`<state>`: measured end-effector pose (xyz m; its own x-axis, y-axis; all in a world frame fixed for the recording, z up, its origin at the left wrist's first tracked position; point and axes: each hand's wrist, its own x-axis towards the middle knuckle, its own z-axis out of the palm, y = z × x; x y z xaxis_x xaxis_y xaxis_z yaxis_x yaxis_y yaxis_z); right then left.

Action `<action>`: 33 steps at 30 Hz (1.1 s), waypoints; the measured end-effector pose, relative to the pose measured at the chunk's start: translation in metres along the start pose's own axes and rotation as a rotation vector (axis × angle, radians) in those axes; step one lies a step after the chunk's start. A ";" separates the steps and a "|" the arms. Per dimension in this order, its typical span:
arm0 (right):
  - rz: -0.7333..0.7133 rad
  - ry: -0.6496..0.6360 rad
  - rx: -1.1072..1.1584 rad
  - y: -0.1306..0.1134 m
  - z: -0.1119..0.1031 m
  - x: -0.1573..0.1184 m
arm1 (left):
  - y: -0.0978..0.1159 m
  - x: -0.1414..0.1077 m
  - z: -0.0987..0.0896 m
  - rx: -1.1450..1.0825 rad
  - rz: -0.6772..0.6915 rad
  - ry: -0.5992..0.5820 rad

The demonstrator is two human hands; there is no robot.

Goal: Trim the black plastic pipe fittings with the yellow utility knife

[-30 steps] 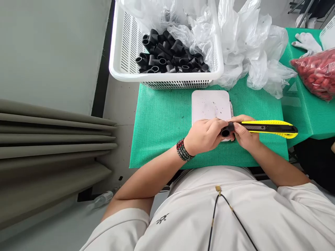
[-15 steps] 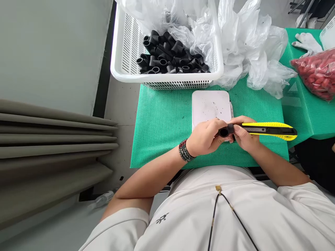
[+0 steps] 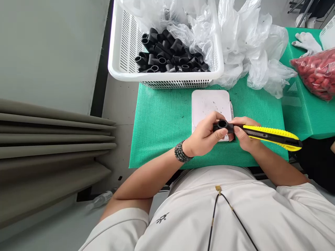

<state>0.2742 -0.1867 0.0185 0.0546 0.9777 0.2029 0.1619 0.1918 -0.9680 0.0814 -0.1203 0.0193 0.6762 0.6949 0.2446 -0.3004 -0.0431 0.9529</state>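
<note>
Between thumb and fingers, my left hand (image 3: 205, 136) grips a black tee pipe fitting (image 3: 223, 124), whose round opening faces up toward me. My right hand (image 3: 246, 134) is closed on a yellow and black utility knife (image 3: 277, 137); its handle sticks out to the right. The knife's front end is at the fitting's right end, and the fingers there hide whether the blade touches it. Both hands are held over the front of a white flat-topped scale-like box (image 3: 210, 103) with dark shavings on top.
Behind stands a white plastic basket (image 3: 167, 77) with many black fittings (image 3: 170, 52) and clear plastic bags (image 3: 251, 42) beside it. A bag of red parts (image 3: 318, 73) and a white glove (image 3: 307, 42) lie at right on the green mat (image 3: 162, 122). A grey curtain (image 3: 52, 139) hangs left.
My left hand has turned the fitting, so its opening now faces more upward. The knife's handle end has swung slightly down and to the right.
</note>
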 end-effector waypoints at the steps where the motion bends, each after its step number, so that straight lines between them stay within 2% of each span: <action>1: -0.016 -0.001 -0.024 0.000 -0.001 0.000 | 0.000 0.000 -0.001 -0.049 -0.058 -0.003; 7: -0.050 -0.033 -0.071 -0.004 -0.001 0.000 | 0.008 0.005 -0.009 -0.464 -0.425 -0.137; 9: -0.041 -0.048 -0.093 -0.005 -0.001 0.000 | 0.012 0.007 -0.012 -0.516 -0.509 -0.186; 11: -0.052 -0.038 -0.116 -0.005 -0.002 0.000 | 0.013 0.006 -0.013 -0.461 -0.523 -0.210; 13: -0.052 0.005 -0.137 -0.004 -0.003 0.000 | 0.011 0.005 -0.013 -0.251 -0.402 -0.196; 17: 0.007 0.147 -0.092 0.000 -0.002 0.000 | 0.001 0.001 -0.015 0.558 0.100 -0.081; 19: 0.037 0.158 -0.014 0.001 0.000 0.001 | -0.004 -0.001 -0.017 0.889 0.297 -0.018; 22: 0.059 0.120 0.089 0.000 0.003 0.001 | -0.009 -0.003 -0.019 1.120 0.466 0.022; 24: 0.053 0.115 0.110 -0.001 0.004 0.002 | -0.010 -0.004 -0.018 1.156 0.495 0.032; 27: 0.039 0.136 0.071 -0.003 0.004 0.002 | -0.009 -0.007 -0.017 1.077 0.443 0.027; 33: -0.002 0.065 0.061 0.000 0.001 0.000 | 0.004 -0.006 -0.017 0.701 0.157 -0.098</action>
<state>0.2728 -0.1865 0.0188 0.1186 0.9701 0.2119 0.1017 0.2004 -0.9744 0.0652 -0.1123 0.0183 0.7278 0.5765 0.3714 0.0807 -0.6099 0.7884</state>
